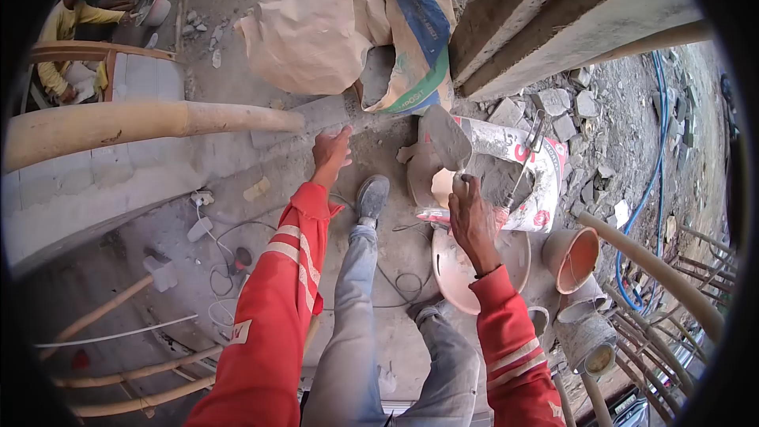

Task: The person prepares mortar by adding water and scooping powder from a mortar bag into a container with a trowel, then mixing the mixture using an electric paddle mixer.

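Note:
My right hand (472,221) is wrapped round the handle of a trowel (447,138), whose grey, powder-coated blade points up and away from me. It is over the near left part of an open white and red bag (545,182) holding grey powder (496,176). A second tool with a thin metal frame (522,178) lies across that bag. My left hand (332,150) is raised near the end of a bamboo pole (237,120), its fingers partly curled with nothing seen between them. Beyond the bag stands a torn brown paper sack with blue and green bands (419,32).
A shallow round basin (451,273) lies below the bag, with an orange-lined bucket (573,259) and dirty pails (587,344) to its right. Concrete posts (545,8), rubble, blue hose (660,134) and bamboo poles stand right. Cables cross the floor. Another person (67,24) works upper left.

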